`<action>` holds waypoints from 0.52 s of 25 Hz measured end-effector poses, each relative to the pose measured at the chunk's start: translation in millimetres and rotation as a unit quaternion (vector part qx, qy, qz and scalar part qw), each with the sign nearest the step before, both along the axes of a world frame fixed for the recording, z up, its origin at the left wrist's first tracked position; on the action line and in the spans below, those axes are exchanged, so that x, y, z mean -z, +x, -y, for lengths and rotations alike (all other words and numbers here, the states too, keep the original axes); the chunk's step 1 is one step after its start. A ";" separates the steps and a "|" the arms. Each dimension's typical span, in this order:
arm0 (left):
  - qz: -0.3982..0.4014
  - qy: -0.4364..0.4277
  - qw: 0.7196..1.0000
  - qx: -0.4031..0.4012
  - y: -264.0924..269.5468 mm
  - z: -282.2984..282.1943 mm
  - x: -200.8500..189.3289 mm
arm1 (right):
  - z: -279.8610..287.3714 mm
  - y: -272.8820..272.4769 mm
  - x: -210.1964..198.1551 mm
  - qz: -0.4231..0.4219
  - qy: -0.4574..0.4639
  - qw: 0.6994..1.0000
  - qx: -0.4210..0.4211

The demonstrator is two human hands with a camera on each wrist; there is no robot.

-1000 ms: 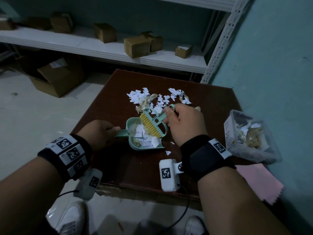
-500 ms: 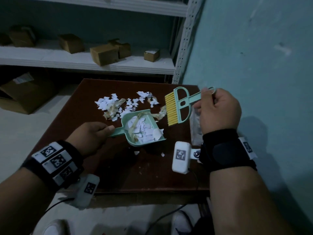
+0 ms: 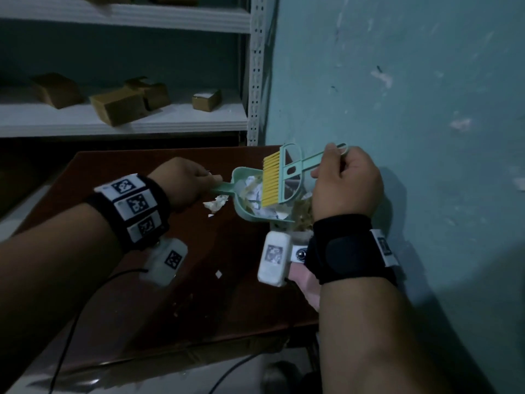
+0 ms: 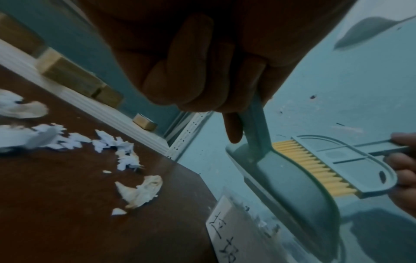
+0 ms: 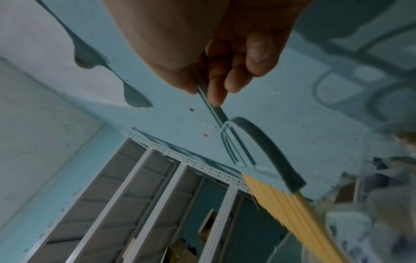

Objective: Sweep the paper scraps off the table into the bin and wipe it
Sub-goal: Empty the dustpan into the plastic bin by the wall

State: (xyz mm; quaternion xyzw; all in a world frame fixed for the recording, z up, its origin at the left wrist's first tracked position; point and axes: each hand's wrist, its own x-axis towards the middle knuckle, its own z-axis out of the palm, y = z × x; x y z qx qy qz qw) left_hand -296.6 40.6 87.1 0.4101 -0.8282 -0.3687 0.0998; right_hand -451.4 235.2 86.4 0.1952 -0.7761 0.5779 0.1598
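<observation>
Mint-green plastic all round: the left hand (image 3: pixel 186 180) is wrapped round the handle of a little dustpan (image 3: pixel 250 203), and the right hand (image 3: pixel 345 183) has its fingers curled on the thin handle of the matching brush (image 3: pixel 284 177) with yellow bristles. So both hands are busy gripping, neither is free.

Looks like the emptying step. The pan is loaded with paper scraps (image 3: pixel 257 199) and held tipped over the clear plastic bin (image 4: pixel 243 236) at the right edge of the table (image 3: pixel 127 280), next to the teal wall (image 3: pixel 397 95). The brush hangs just above the pan's load, bristles pointing down into it (probably about to push the stuff out, but that's a guess). The bin is mostly hidden behind the right wrist in the head view, so how full it is can't be told.

Next move would call for tipping the pan further and raking the load toward the lip so it drops inside the bin and not on the wood beside it. The bin's mouth seems small next to the pan, so spill is the risk.

Not done yet though: the left wrist view shows a scatter of leftover scraps (image 4: pixel 108 144) on the brown tabletop, plus a crumpled tissue-ish lump (image 4: pixel 140 191) near the bin. A stray white bit (image 3: pixel 218 274) sits nearer the front edge too. No cloth for the wiping part is clearly visible. Cardboard boxes (image 3: pixel 116 108) sit on the white shelf (image 3: pixel 170 120) behind, out of the way.
</observation>
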 end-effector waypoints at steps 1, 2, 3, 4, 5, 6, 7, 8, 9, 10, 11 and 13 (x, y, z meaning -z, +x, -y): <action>0.009 -0.009 1.000 0.009 -12.1 -2.1 -5.7 | 2.9 -1.6 1.8 0.010 0.002 1.000 -0.005; 0.018 -0.017 1.000 0.017 -21.7 -3.7 -10.6 | 6.5 -1.2 3.7 0.017 0.009 1.000 -0.010; 0.028 -0.029 0.999 0.026 -28.2 -4.5 -13.0 | 10.9 1.1 6.2 0.022 0.019 0.999 -0.017; 0.038 -0.043 0.998 0.037 -35.6 -5.3 -14.8 | 13.9 1.5 8.0 0.023 0.029 0.999 -0.024; 0.045 -0.056 0.996 0.047 -41.9 -5.3 -14.9 | 16.0 1.2 10.1 0.018 0.040 0.999 -0.029; 0.051 -0.068 0.995 0.053 -46.3 -5.5 -15.1 | 17.2 0.3 11.9 0.011 0.055 0.998 -0.031; 0.056 -0.077 0.994 0.054 -49.1 -4.3 -14.9 | 17.2 -1.9 13.1 0.006 0.072 0.997 -0.030; 0.058 -0.081 0.994 0.051 -50.4 -2.6 -15.5 | 15.6 -4.0 13.0 0.006 0.092 0.995 -0.027; 0.060 -0.083 0.994 0.048 -50.5 -0.4 -16.0 | 13.2 -7.1 13.2 0.009 0.116 0.993 -0.019; 0.062 -0.081 0.994 0.044 -49.0 1.7 -16.6 | 10.1 -9.7 12.8 0.014 0.142 0.990 -0.011; 0.065 -0.078 0.994 0.040 -46.6 3.9 -16.9 | 7.8 -13.1 13.3 0.020 0.169 0.985 -0.002; 0.076 -0.079 0.993 0.037 -41.3 7.3 -17.5 | 4.1 -18.3 15.5 0.027 0.215 0.976 0.012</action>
